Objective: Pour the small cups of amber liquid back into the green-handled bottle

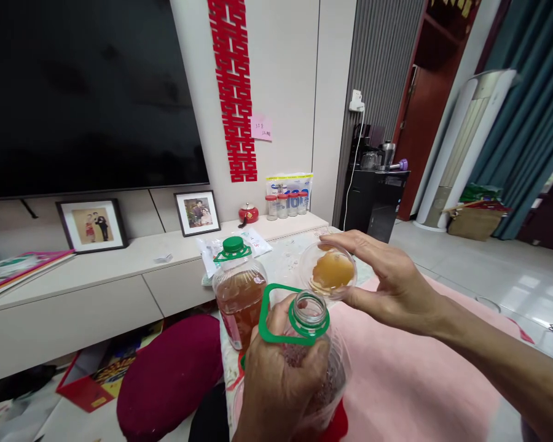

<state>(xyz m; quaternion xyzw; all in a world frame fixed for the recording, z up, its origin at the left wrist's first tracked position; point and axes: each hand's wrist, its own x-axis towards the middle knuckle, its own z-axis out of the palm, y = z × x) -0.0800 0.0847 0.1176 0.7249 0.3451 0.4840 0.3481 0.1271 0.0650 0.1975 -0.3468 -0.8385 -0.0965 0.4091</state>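
My left hand (283, 371) is closed around the neck of a clear plastic jug (338, 368) with a green ring handle (265, 313). The jug's mouth is uncapped, and bubbles cling to its inner wall. In my right hand (387, 279), thumb and fingers grip the rim of a clear round bowl (332, 270) holding some amber liquid. The bowl is tilted just behind the jug's mouth. To the left stands a second jug (239, 294), with a green cap and reddish-brown liquid inside.
A pink cloth (424, 368) covers the table on the right. Behind are a white cabinet (179, 276) with picture frames, a red pot (247, 213) and several red-lidded jars (282, 207). A dark red round cushion (170, 374) is at lower left.
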